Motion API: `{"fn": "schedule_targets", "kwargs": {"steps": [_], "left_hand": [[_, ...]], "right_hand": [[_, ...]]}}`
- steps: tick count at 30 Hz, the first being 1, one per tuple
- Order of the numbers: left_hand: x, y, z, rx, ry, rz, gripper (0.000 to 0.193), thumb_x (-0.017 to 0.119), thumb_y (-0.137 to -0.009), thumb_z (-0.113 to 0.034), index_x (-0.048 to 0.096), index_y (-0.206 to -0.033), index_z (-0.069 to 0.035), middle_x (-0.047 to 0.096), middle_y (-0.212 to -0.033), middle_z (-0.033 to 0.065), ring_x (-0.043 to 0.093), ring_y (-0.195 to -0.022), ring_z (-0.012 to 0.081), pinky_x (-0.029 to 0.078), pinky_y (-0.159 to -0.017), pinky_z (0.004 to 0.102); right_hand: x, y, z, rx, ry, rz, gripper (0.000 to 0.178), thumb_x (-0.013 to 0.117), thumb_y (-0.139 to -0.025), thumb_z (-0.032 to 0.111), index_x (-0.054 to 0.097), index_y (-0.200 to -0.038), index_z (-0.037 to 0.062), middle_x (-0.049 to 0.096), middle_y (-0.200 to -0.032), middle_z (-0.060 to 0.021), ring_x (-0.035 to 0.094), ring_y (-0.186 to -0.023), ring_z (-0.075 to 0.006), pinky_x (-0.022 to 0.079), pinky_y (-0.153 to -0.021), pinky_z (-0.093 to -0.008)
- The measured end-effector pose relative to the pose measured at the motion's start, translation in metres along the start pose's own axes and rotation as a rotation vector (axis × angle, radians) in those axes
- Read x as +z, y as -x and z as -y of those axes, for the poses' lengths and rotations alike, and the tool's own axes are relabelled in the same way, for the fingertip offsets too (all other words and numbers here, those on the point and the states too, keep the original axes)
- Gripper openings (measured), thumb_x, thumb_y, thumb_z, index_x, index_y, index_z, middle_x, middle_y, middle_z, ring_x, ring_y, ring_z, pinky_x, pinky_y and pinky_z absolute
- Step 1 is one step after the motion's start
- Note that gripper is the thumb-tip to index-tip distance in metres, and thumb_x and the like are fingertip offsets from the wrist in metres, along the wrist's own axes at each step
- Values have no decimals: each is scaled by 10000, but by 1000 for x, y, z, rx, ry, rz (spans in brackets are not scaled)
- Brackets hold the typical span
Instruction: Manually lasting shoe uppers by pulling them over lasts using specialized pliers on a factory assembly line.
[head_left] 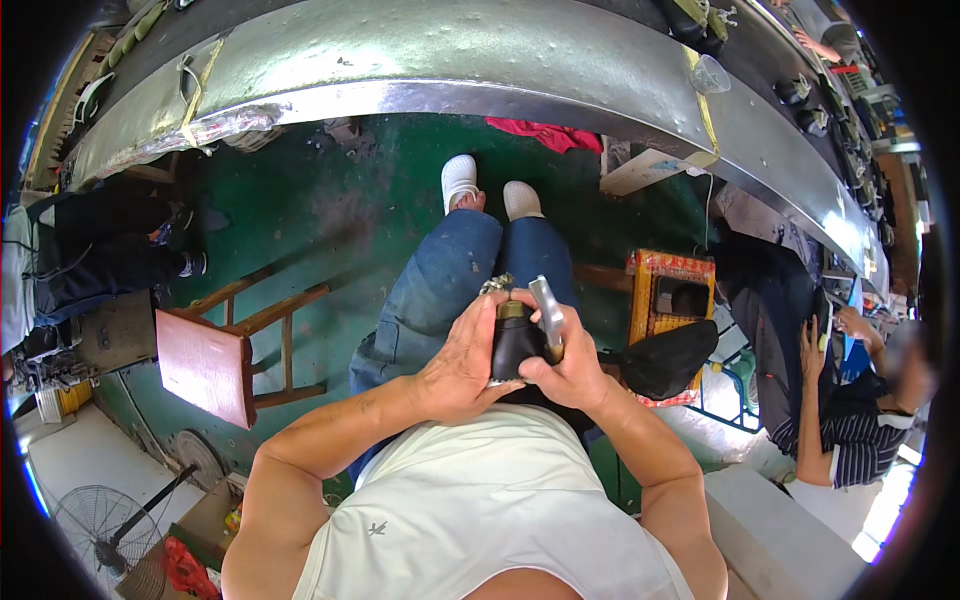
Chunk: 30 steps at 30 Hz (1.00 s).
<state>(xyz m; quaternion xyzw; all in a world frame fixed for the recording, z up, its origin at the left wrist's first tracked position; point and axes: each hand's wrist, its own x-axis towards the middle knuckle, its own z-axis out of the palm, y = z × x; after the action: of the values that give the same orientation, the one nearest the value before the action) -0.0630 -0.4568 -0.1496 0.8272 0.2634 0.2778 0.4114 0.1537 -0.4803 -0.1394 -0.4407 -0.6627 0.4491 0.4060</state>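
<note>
Above my lap, both hands hold a small black item (512, 348), rounded like a shoe heel, with a tan-brown opening at its top. My left hand (462, 352) is closed around its left side, with fingers partly hidden behind it. My right hand (573, 368) is closed at the item's right side, thumb bent toward its lower edge. A flat silver-grey metal tool (546, 308) stands up between that hand and the black item; its lower end is mostly covered. Something small and knotted shows just beyond the item, too small to name.
A long metal-edged bench (400, 60) curves across the far side, with dark shoes (690, 20) on it. A wooden stool (205, 365) stands left, a chair (640, 300) with a phone and black cap right. A fan (110, 540) is lower left. Co-workers sit at both sides.
</note>
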Motion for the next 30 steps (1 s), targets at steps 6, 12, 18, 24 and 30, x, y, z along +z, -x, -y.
{"fn": "schedule_targets", "kwargs": {"steps": [6,12,18,24,30], "left_hand": [[-25,-26,28,-137,151,-147,682,516,-1018,-463,379,-1494,6,390,-1489,275,359,-1396,467,310,-1147,536],[6,-62,45,-339,605,-114,677,229,-1111,-458,707,-1024,13,635,-1179,172,581,-1115,295,427,-1011,399],[13,-78,57,-535,599,-167,650,343,-1097,-486,680,-870,22,645,-776,66,563,-740,151,486,-755,334],[16,-82,67,-589,726,-100,601,380,-1101,-453,666,-849,12,653,-841,51,573,-794,123,488,-791,302],[31,-52,95,-265,295,-424,280,515,-1069,-228,643,-981,6,629,-999,121,606,-942,220,487,-869,325]], "right_hand": [[-9,-13,0,-14,29,-9,758,842,-800,483,435,-1276,55,558,-1400,-197,517,-1328,-394,426,-1059,-460],[-7,-16,-12,-117,122,-17,662,818,-843,362,417,-1291,86,547,-1381,-202,446,-1373,-421,357,-1107,-518],[21,-1,-26,-36,-124,-240,767,827,-826,330,365,-1363,35,529,-1391,-194,526,-1288,-364,397,-1088,-453],[-20,-25,6,132,77,25,989,948,-679,363,344,-1386,25,522,-1400,-196,526,-1303,-329,407,-1097,-431],[-31,-38,19,356,246,47,952,958,-639,236,391,-1377,32,570,-1314,-168,599,-1218,-310,476,-1028,-403]]}}
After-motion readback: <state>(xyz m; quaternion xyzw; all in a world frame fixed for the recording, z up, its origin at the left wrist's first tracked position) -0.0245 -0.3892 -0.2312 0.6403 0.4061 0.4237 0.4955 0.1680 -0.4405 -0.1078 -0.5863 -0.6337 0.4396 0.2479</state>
